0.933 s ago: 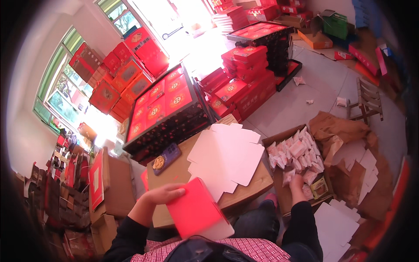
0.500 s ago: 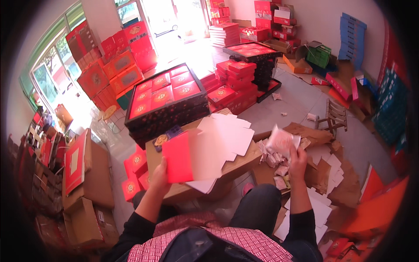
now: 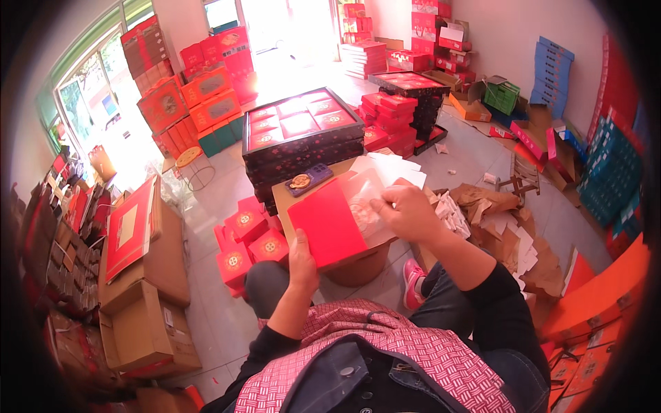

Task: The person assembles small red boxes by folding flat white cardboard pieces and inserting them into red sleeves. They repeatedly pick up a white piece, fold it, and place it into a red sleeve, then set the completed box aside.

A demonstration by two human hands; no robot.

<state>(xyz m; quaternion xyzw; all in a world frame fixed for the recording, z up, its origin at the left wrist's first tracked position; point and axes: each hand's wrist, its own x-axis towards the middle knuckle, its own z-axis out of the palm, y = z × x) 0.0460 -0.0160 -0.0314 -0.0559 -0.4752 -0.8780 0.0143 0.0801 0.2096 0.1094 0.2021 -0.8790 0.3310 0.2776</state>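
My left hand [image 3: 303,261] grips the near left edge of a flat red card [image 3: 327,220], thumb on top. Its right part is pale and lies over the small brown table. My right hand [image 3: 406,210] is closed, pinching the edge of a thin, see-through packet [image 3: 365,206] with faint reddish print. This packet lies against the pale part of the card. White card sheets [image 3: 396,165] fan out beyond it. A phone in a dark case [image 3: 310,180] with a round gold ornament rests at the table's far left.
Small red boxes [image 3: 268,244] pile up left of the table. Behind it rise stacked black trays [image 3: 303,155] holding red boxes. Small white packets [image 3: 451,213] and crumpled brown paper [image 3: 485,199] lie at the right. An open carton [image 3: 141,330] stands at the lower left.
My right hand has brought the packet leftward from above the pile to the card's pale part. My view has shifted; the left hand still grips the card.
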